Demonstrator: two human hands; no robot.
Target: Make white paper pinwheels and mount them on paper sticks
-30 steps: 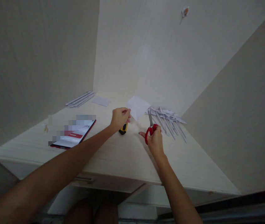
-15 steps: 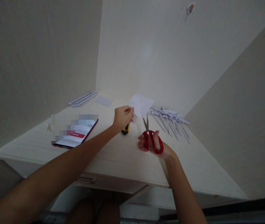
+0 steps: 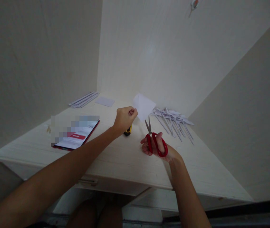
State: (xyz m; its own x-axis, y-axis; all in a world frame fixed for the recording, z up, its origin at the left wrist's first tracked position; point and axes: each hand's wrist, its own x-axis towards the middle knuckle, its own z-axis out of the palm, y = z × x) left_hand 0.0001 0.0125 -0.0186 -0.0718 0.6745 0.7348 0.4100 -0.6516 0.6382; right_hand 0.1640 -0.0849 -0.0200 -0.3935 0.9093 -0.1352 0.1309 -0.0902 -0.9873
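Observation:
My right hand (image 3: 161, 145) has its thumb and fingers through the red handles of a pair of scissors (image 3: 149, 129). The blades point away from me and are slightly parted. My left hand (image 3: 126, 117) is closed in a pinch at the left edge of a white piece of paper (image 3: 145, 106), just beyond the scissor tips. The paper is creased, and the blades look apart from it. Partly hidden under my left hand lies a yellow and black cutter-like tool (image 3: 127, 131).
On the right lie several white paper sticks with folded paper tops (image 3: 173, 118). At the back left are rolled paper sticks (image 3: 84, 99) and a small paper rectangle (image 3: 105, 101). A phone (image 3: 78, 137) with a lit screen rests at the left. Walls enclose the white table (image 3: 125, 164).
My left fingers have curled a little tighter, and the paper has tilted slightly. The scissors have barely moved, their blades still parted.

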